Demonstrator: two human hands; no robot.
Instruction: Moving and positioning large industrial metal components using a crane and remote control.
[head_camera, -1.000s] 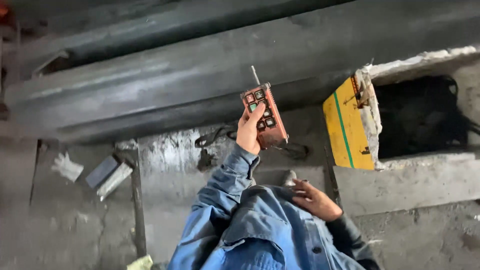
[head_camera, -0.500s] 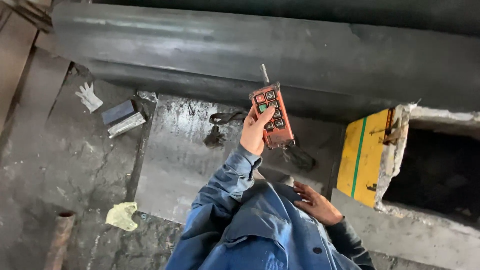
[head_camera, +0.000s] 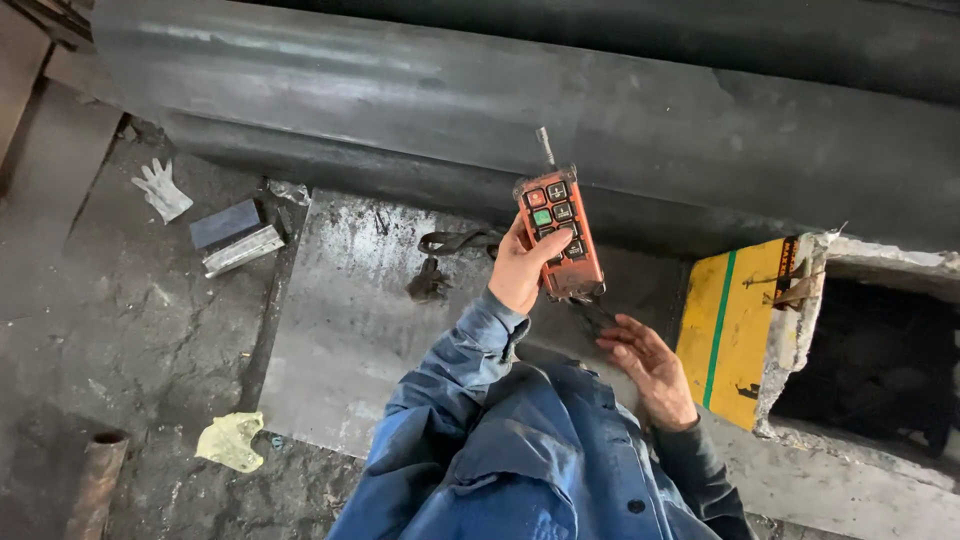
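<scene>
A: Two hands in view, both in blue sleeves. Left hand (head_camera: 522, 268) is raised and wrapped round an orange remote control (head_camera: 560, 232), thumb lying across the lower buttons.

B: Where does the remote sit in the scene?

A: Held up over the grey steel plate (head_camera: 350, 320), in front of the big dark beam (head_camera: 500, 100). Stub antenna on top points toward the beam. Buttons in two columns, one green.

B: Right hand?

A: Right hand (head_camera: 648, 366) is lower, just below the remote, fingers loose and spread, gripping nothing. A dark strap hangs from the remote's base toward it; cannot tell whether the fingertips touch it.

B: Surroundings?

A: Yellow panel with a green stripe (head_camera: 728, 325) to the right, at the broken concrete edge of a dark pit (head_camera: 880, 360). On the floor to the left: white glove (head_camera: 160, 188), small metal block (head_camera: 235, 235), crumpled yellow rag (head_camera: 230, 440), rusty pipe end (head_camera: 95, 480). A dark hook and strap (head_camera: 440, 262) lies on the plate.
</scene>
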